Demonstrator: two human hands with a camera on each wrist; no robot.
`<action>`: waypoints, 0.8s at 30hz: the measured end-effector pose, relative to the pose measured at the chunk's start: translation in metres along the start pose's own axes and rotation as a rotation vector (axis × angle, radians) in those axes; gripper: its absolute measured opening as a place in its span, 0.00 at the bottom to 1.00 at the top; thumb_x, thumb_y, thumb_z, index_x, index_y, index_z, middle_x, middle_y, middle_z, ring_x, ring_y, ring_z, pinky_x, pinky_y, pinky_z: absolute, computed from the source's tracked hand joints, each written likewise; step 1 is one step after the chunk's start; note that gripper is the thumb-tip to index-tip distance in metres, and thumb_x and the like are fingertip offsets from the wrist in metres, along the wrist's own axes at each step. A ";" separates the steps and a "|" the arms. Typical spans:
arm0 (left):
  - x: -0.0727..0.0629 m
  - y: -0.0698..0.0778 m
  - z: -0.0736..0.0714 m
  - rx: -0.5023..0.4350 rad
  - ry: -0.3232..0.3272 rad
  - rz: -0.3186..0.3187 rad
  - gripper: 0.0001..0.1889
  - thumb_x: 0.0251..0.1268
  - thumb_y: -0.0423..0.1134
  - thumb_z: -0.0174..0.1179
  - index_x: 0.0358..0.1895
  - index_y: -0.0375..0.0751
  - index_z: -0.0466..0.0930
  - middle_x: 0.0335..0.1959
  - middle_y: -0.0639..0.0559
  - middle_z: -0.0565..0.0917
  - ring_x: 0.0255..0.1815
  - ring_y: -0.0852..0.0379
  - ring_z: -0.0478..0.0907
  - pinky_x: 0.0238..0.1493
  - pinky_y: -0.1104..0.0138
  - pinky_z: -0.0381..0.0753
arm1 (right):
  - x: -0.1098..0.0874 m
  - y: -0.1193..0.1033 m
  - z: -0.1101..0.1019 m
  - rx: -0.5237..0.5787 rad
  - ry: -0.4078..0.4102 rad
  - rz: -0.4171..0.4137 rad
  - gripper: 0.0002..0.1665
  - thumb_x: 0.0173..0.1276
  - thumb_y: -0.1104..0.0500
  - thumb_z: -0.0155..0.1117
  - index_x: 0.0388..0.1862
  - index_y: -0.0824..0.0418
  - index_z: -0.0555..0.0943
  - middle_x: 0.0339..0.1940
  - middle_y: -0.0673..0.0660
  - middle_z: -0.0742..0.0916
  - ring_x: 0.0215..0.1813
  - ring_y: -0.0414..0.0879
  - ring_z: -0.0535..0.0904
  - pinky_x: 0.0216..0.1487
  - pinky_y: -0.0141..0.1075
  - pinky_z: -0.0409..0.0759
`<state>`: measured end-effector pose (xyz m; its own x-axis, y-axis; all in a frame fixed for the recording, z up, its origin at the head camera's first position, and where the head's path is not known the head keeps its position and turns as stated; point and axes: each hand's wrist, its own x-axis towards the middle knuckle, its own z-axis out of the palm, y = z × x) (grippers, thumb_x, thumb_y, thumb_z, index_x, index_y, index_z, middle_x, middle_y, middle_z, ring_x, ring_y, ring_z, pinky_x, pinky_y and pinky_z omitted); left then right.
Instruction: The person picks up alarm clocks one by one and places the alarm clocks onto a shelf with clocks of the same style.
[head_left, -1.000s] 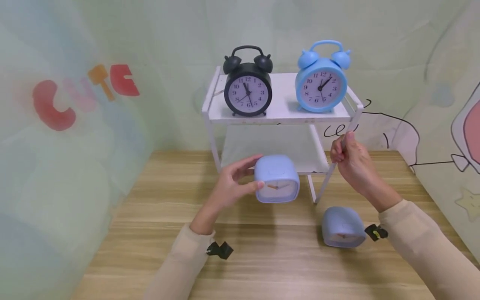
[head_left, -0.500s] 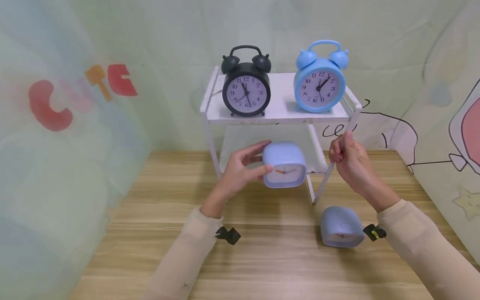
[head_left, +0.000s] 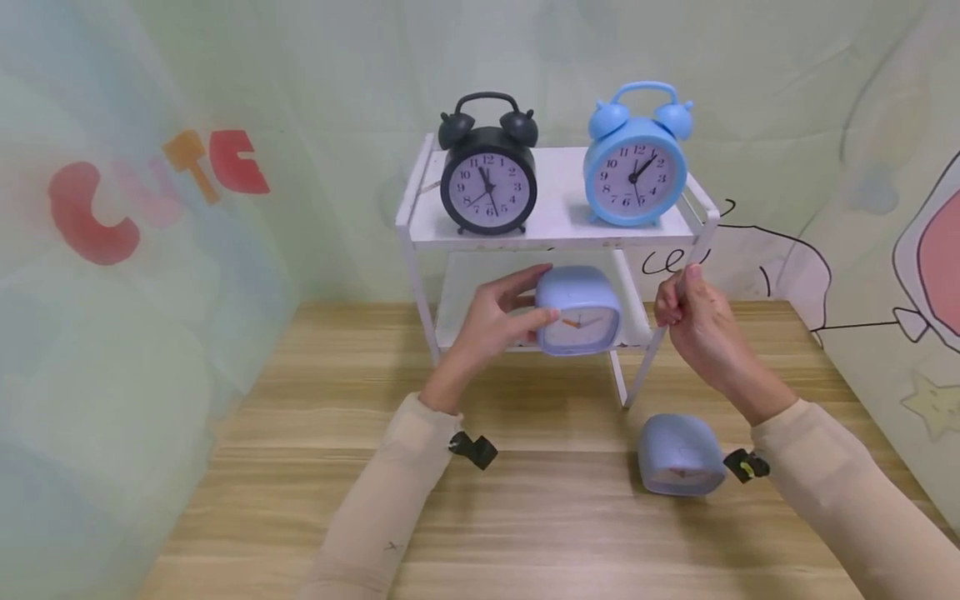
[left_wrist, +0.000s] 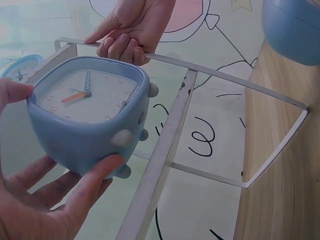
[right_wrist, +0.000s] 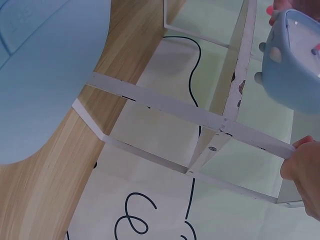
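My left hand [head_left: 491, 321] holds a rounded pale-blue desk clock [head_left: 577, 287] by its left side, thumb at the front edge and fingers behind. The clock is in front of the lower tier [head_left: 465, 292] of a white two-tier rack, its face toward me. In the left wrist view, small round feet show on the underside of the clock [left_wrist: 85, 135]; from this angle it appears off the shelf. My right hand [head_left: 701, 333] grips the front right post of the rack [head_left: 555, 242]. A similar blue clock [head_left: 678, 450] sits on the table near my right wrist.
On the top tier stand a black twin-bell alarm clock [head_left: 489, 187] at left and a light-blue twin-bell alarm clock [head_left: 636, 179] at right. The wooden table [head_left: 540, 517] extends in front. A printed backdrop [head_left: 345, 167] closes off the back and sides.
My left hand has carried the blue clock up, forward and to the right, toward the lower tier. The right hand keeps its grip on the post. The view shifts slightly.
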<state>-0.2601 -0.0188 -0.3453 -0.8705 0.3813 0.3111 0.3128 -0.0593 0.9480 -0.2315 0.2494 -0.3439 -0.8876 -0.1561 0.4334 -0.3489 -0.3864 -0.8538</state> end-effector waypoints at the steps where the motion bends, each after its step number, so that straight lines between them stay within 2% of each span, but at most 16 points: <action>1: 0.002 0.000 0.001 0.006 0.001 0.000 0.33 0.58 0.31 0.68 0.70 0.38 0.72 0.66 0.44 0.76 0.57 0.42 0.79 0.35 0.54 0.86 | 0.000 0.000 0.000 0.002 -0.005 -0.002 0.27 0.82 0.47 0.36 0.26 0.63 0.64 0.24 0.56 0.62 0.30 0.47 0.56 0.35 0.33 0.58; 8: 0.016 -0.001 0.007 0.028 -0.008 -0.005 0.32 0.60 0.32 0.68 0.70 0.39 0.71 0.67 0.44 0.76 0.57 0.44 0.80 0.35 0.55 0.87 | 0.002 -0.002 0.000 0.002 -0.032 -0.018 0.26 0.82 0.47 0.36 0.26 0.63 0.63 0.24 0.56 0.61 0.31 0.47 0.55 0.35 0.33 0.58; 15: 0.027 -0.003 0.015 -0.018 0.000 -0.082 0.33 0.60 0.32 0.68 0.71 0.40 0.71 0.67 0.43 0.75 0.60 0.42 0.79 0.36 0.55 0.86 | 0.002 0.000 0.000 0.019 -0.007 -0.010 0.26 0.82 0.48 0.37 0.26 0.63 0.64 0.24 0.56 0.61 0.30 0.46 0.57 0.35 0.32 0.59; 18: 0.030 -0.006 0.018 -0.010 0.002 -0.111 0.34 0.59 0.33 0.68 0.71 0.42 0.71 0.68 0.44 0.74 0.61 0.43 0.78 0.37 0.56 0.86 | 0.001 0.001 0.000 0.024 0.003 -0.001 0.27 0.82 0.48 0.36 0.26 0.63 0.64 0.24 0.56 0.61 0.30 0.46 0.56 0.35 0.32 0.59; 24: 0.034 -0.009 0.023 -0.005 -0.009 -0.115 0.33 0.59 0.35 0.68 0.70 0.46 0.72 0.67 0.46 0.75 0.61 0.45 0.77 0.39 0.56 0.86 | 0.000 0.001 -0.001 0.021 -0.010 -0.001 0.27 0.83 0.47 0.35 0.26 0.63 0.63 0.24 0.56 0.60 0.31 0.47 0.55 0.35 0.33 0.57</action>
<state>-0.2835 0.0159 -0.3448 -0.8970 0.3943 0.1997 0.2092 -0.0193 0.9777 -0.2320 0.2501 -0.3454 -0.8842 -0.1644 0.4373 -0.3435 -0.4058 -0.8470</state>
